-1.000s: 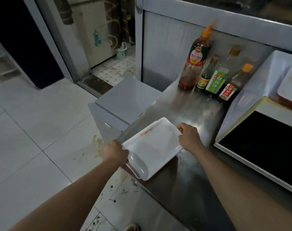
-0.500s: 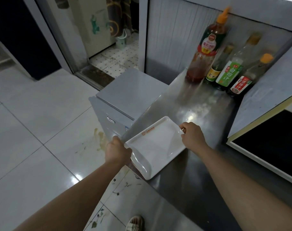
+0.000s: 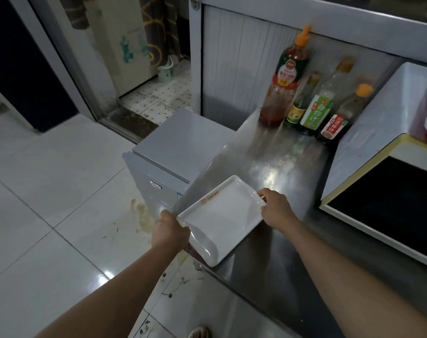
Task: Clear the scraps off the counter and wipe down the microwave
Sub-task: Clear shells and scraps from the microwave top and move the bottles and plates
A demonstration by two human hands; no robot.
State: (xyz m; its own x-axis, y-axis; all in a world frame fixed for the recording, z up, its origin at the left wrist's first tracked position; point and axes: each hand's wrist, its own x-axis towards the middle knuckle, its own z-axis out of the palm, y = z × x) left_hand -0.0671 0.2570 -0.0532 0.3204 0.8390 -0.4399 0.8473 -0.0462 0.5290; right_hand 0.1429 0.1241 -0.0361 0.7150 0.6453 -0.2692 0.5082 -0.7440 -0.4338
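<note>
White rectangular tray (image 3: 222, 215) sitting at the steel counter's (image 3: 268, 259) left edge and overhanging it, white microwave (image 3: 368, 147) with dark door standing at the counter's right.

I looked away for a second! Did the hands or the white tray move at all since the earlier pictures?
Hardly. Both hands keep their grip on the white tray at the counter edge: the left hand at its near-left end, the right hand at its far-right corner. The tray is tilted the same way. Nothing was picked up or let go. The bottles and microwave stayed put; only the camera swayed.
</note>
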